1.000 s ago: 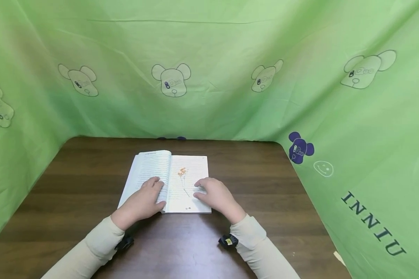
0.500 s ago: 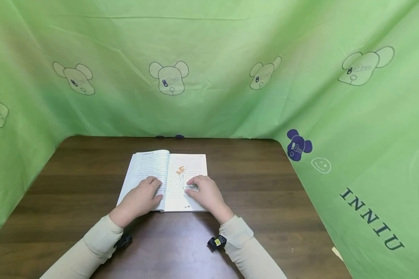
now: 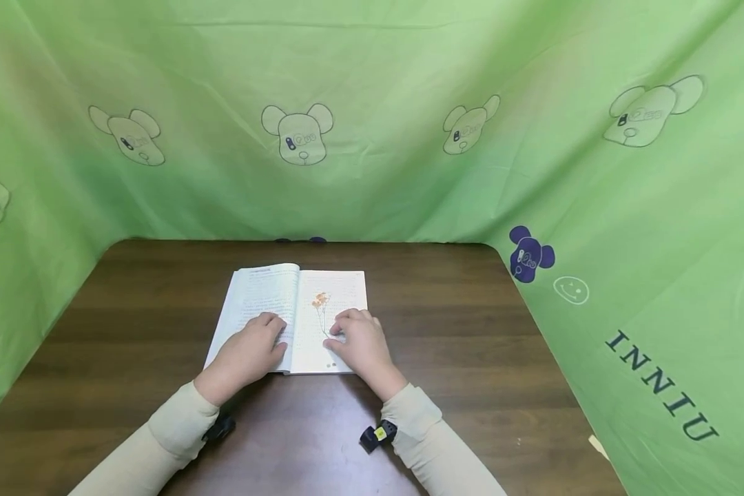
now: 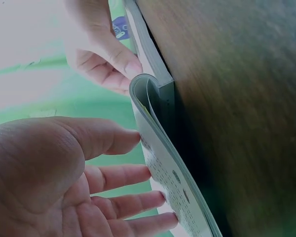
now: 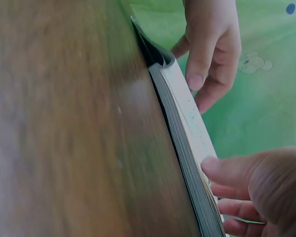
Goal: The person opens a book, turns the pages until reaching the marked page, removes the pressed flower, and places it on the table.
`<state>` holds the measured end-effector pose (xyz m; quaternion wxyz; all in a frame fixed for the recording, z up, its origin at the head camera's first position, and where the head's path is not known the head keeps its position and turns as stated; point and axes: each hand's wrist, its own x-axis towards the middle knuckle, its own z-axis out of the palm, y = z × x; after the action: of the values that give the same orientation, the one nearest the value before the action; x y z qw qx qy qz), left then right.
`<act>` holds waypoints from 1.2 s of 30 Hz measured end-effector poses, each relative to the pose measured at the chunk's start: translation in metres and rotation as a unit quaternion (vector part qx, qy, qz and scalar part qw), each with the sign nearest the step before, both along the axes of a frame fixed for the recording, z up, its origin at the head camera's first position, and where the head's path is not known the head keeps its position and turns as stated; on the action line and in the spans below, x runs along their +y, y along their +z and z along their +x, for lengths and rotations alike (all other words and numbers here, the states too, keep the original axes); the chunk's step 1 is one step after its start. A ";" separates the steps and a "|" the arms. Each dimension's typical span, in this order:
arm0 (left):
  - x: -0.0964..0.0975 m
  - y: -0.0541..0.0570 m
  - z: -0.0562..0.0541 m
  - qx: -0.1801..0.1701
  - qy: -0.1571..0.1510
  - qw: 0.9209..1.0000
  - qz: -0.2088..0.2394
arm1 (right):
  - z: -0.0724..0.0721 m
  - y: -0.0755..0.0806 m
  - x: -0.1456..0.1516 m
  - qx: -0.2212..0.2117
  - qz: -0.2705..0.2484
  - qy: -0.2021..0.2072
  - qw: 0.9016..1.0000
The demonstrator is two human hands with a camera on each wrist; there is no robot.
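An open book [image 3: 263,282] lies on the table, its left pages bulging up near the spine. On the right page rests a dried flower [image 3: 320,300] with orange blooms and thin stems. My left hand [image 3: 248,348] rests on the left page, and the left wrist view shows its thumb and extended fingertips touching the paper. Over the right page is my right hand [image 3: 362,344], thumb and fingers apart and bent a little around the lower stem. The stem's end is hidden by that hand; no firm pinch shows.
The brown wooden table [image 3: 446,310] extends around the book. A green cloth [image 3: 384,193] with printed bear heads hangs at the back and both sides. Each wrist wears a black camera; the right one [image 3: 378,435] carries a yellow mark.
My right hand has moved left across the right page, from near its outer edge to the lower stem. My left hand stays on the left page. The flower lies as before.
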<state>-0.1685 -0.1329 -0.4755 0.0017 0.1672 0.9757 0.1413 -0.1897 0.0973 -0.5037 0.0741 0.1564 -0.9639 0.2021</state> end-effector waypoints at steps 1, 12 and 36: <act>0.000 -0.001 0.000 0.002 0.000 1.000 0.001 | 0.000 -0.001 0.000 0.006 0.004 -0.003 1.000; 0.001 -0.006 0.004 0.007 -0.004 1.000 0.007 | 0.003 -0.005 0.002 0.081 0.040 0.001 0.996; -0.001 -0.001 0.001 -0.018 -0.006 1.000 0.011 | -0.003 -0.002 0.006 0.089 0.002 0.005 0.996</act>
<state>-0.1673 -0.1341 -0.4761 0.0180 0.1704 0.9730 0.1547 -0.1931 0.1029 -0.5054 0.1583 0.1785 -0.9532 0.1855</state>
